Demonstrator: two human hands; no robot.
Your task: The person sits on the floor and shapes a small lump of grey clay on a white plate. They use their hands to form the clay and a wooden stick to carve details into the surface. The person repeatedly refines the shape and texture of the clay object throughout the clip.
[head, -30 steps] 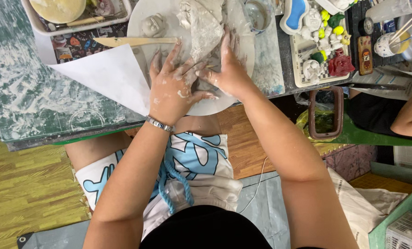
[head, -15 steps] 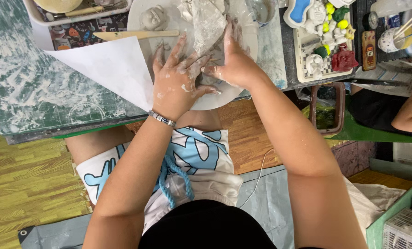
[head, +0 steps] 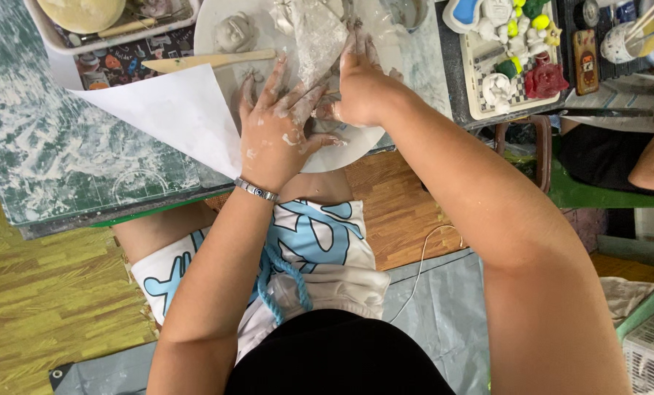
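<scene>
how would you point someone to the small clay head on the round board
Start at the round white board that both hands work on. Go to its far left part, beyond the left hand and just above the flat wooden stick. The small clay head sits there alone, a grey rounded lump.

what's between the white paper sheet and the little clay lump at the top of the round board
A flat wooden modelling stick lies between the white paper sheet and the small clay lump on the round board, seen in the head view.

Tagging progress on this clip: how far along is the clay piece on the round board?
Done: a small grey modelled clay lump sits finished-looking on the round white board. In hand: left hand presses flat, right hand steadies the tall grey clay slab. Left: the slab looks rough and unshaped; the wooden modelling tool lies unused.
</scene>
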